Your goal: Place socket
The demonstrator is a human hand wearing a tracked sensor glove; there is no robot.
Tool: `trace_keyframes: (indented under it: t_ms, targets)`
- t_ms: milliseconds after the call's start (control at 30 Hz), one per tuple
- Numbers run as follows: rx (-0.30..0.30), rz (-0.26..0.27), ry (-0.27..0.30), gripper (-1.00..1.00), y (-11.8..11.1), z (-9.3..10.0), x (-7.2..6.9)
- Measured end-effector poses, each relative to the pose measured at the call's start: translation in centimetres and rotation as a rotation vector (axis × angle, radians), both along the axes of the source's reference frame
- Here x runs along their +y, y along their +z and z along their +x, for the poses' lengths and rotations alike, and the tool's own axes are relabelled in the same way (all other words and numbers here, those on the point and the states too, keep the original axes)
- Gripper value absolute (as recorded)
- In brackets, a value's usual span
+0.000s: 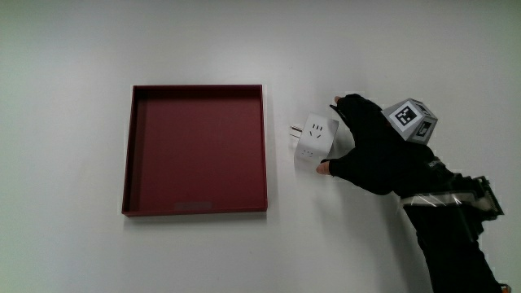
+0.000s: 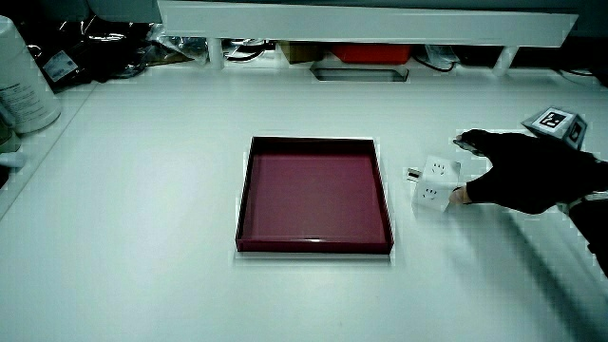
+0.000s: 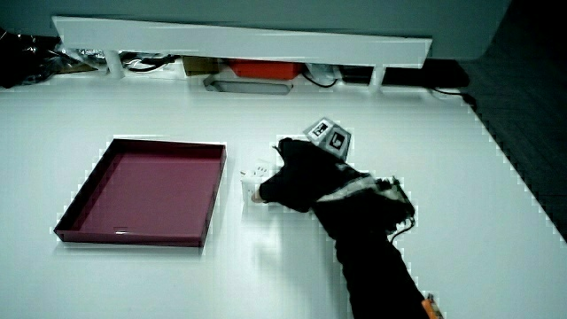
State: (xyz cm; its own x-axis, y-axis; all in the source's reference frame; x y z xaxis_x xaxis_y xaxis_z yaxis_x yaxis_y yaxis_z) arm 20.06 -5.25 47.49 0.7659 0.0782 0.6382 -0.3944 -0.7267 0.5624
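Note:
A white cube-shaped socket [image 1: 314,140] with a small plug on one side rests on the white table, close beside the outer wall of a dark red square tray [image 1: 264,155]. The tray holds nothing. The hand [image 1: 332,137] reaches to the socket from the side away from the tray, one finger curled over the socket's farther edge and the thumb against its nearer edge. The patterned cube [image 1: 411,120] sits on the hand's back. Both side views show the socket [image 2: 433,182] [image 3: 254,178] beside the tray [image 2: 385,204] [image 3: 217,190], gripped by the hand [image 2: 459,171] [image 3: 266,170].
A low white partition [image 2: 361,19] runs along the table edge farthest from the person, with cables and a red box [image 2: 370,52] beneath it. A white container [image 2: 24,81] stands near a table corner in a side view. The black forearm [image 1: 452,236] lies across the table toward the person.

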Motion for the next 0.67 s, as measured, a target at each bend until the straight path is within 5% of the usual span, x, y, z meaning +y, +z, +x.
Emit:
trace_keyframes:
  t_ms: [233,300,333,367,467,500,667]
  targets:
    - [0.151,0.000,-0.121,-1.00,-6.9,-1.6,1.6]
    - [0.182,0.107,-0.153,-1.00,-7.3,-1.4,2.4]
    - [0.202,0.042,-0.154,-1.00,-9.5,-2.3,2.8]
    - [0.198,0.164,-0.183,-1.00,-9.9,-2.4,3.3]
    - [0.186,0.183,-0.213,-1.00,-11.2,-2.4,4.5]
    - [0.220,0.218,-0.223,-1.00,-11.4,-2.2,5.0]
    - [0.184,0.305,-0.206,-1.00,-14.2,-2.6,6.6]
